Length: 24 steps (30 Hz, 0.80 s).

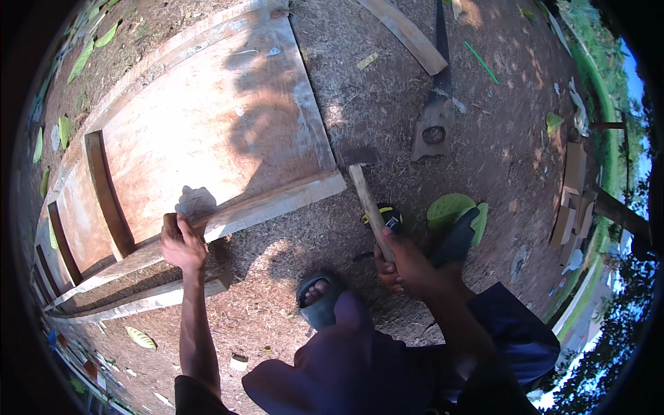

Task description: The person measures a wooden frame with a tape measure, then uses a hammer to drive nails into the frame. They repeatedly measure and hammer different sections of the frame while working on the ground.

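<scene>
A large wooden panel (200, 117) framed with planks lies on the ground at the left, with several crosswise slats near its left end. My left hand (183, 242) is closed over the near frame plank (277, 204), its thumb and fingers at the top edge. Whether something small is pinched there, I cannot tell. My right hand (404, 263) grips the wooden handle of a hammer (370, 200). The dark hammer head points away from me, beside the panel's near right corner. Partly hidden behind the handle is a black and yellow tape measure (393, 220).
Beyond the hammer lies a handsaw (434, 135) on the dirt, with a loose wooden strip (408, 34) across its blade. Another plank (145, 301) lies below the panel's near side. Wood offcuts (573, 200) are piled at the right. My sandalled foot (319, 297) stands between my hands.
</scene>
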### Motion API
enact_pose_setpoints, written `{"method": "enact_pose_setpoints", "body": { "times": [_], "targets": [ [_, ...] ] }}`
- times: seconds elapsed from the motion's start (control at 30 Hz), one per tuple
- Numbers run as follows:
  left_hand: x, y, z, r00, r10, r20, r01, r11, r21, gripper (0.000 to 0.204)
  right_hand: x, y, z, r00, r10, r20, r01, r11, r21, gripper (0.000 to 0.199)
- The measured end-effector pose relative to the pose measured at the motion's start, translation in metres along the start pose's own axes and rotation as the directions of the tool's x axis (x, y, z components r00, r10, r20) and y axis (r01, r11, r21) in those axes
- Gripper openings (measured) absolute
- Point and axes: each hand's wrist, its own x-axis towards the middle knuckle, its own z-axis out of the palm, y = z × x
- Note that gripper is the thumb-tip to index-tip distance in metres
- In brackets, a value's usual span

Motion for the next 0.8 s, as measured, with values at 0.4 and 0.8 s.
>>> {"method": "enact_pose_setpoints", "body": {
  "times": [0.4,0.8],
  "targets": [
    [0.000,0.001,-0.007,0.998,-0.005,0.060,0.009,0.998,-0.067,0.032,-0.014,-0.025,0.005,1.000,-0.018,-0.004,0.017,0.992,-0.126,0.040],
    [0.000,0.002,-0.007,0.990,-0.129,0.054,0.134,0.985,-0.104,0.033,-0.036,-0.068,0.018,1.000,-0.001,0.028,0.020,0.743,-0.669,0.050]
  ]
}}
